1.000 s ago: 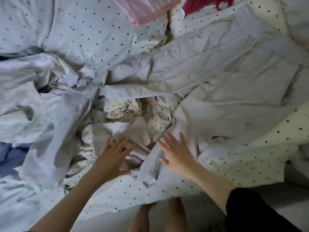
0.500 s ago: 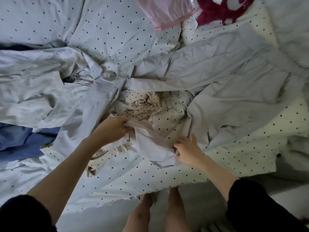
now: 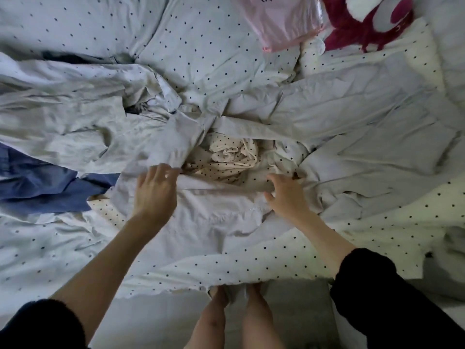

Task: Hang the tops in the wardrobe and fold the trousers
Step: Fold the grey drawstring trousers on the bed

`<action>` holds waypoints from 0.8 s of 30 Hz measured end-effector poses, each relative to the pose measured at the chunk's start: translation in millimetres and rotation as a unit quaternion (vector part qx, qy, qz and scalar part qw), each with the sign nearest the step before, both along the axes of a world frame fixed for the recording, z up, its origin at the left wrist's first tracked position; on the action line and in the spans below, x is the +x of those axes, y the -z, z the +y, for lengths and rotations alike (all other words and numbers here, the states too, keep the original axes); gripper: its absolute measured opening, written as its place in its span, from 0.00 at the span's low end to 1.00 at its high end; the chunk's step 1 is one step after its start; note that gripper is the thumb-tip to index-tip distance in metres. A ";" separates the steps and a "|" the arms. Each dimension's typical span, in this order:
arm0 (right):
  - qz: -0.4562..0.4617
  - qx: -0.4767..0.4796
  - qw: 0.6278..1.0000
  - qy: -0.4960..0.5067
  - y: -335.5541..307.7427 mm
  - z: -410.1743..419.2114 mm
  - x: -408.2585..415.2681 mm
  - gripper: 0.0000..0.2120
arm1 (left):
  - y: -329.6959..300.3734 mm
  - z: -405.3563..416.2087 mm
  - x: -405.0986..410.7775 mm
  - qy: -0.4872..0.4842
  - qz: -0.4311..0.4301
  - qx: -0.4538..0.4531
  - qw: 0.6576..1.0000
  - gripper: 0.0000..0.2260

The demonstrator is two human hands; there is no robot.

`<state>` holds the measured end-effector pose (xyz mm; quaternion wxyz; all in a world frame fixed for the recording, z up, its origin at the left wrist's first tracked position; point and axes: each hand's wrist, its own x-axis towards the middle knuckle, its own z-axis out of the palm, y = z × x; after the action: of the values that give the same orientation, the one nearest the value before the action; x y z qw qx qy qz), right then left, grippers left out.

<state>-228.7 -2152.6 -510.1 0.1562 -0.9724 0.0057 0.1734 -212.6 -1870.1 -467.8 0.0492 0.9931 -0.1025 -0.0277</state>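
Pale grey trousers (image 3: 352,137) lie spread across the polka-dot bed. A stretch of the same grey cloth (image 3: 221,210) lies flat between my two hands near the bed's front edge. My left hand (image 3: 154,195) rests on its left end, fingertips curled at the upper hem. My right hand (image 3: 286,195) presses on its right end with fingers spread. A second grey garment (image 3: 63,122) lies crumpled at the left. Behind my hands sits a bunched cream dotted garment (image 3: 234,157).
A blue garment (image 3: 42,182) lies at the left edge. A pink plastic-wrapped packet (image 3: 281,21) and a magenta plush toy (image 3: 372,21) sit at the far side. The bed sheet (image 3: 201,46) is dotted. My bare legs (image 3: 236,321) stand at the bed's front edge.
Both hands moved apart and drew the grey cloth out flat between them. Earlier it was bunched in a heap under my fingers.
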 end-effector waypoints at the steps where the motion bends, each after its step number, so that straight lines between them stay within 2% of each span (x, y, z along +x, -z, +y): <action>1: 0.025 -0.013 0.999 -0.023 9.2 2.3 -9.0 0.22 | 10.7 -8.7 -19.5 0.019 -0.011 -0.027 0.999 0.17; 3: 0.065 -0.027 0.995 -0.065 26.4 3.6 -30.4 0.22 | 32.9 -24.7 -54.5 0.051 0.021 -0.049 0.997 0.18; 5: 0.063 -0.030 0.993 -0.098 43.3 -3.7 -50.2 0.23 | 55.1 -39.3 -77.8 0.077 0.074 -0.036 0.994 0.20; 7: 0.048 -0.001 0.996 -0.078 51.5 -13.9 -62.4 0.24 | 72.3 -48.6 -86.1 0.089 0.109 -0.012 0.990 0.23; 11: 0.006 0.038 0.999 -0.038 62.5 -30.5 -57.0 0.22 | 94.4 -50.6 -62.3 0.018 0.073 0.015 0.997 0.24; 15: -0.009 -0.009 0.996 -0.088 62.3 -38.4 -34.3 0.20 | 96.7 -42.3 -39.0 0.003 0.023 0.017 1.000 0.08; 18: 0.019 -0.030 0.989 -0.140 62.5 -34.2 -16.3 0.18 | 90.3 -34.9 -33.3 0.026 0.008 0.006 1.000 0.02; 20: 0.031 -0.027 0.987 -0.155 60.5 -26.7 -6.3 0.15 | 77.9 -29.8 -33.7 0.028 0.018 0.001 0.999 0.04; 24: 0.028 0.035 0.993 -0.109 47.1 -12.1 7.8 0.12 | 53.9 -15.5 -36.7 0.009 0.021 -0.031 0.999 0.06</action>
<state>-221.0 -2164.6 -557.2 0.1698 -0.9560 -0.1019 0.2162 -249.3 -1885.6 -521.7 0.0823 0.9894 -0.1109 -0.0458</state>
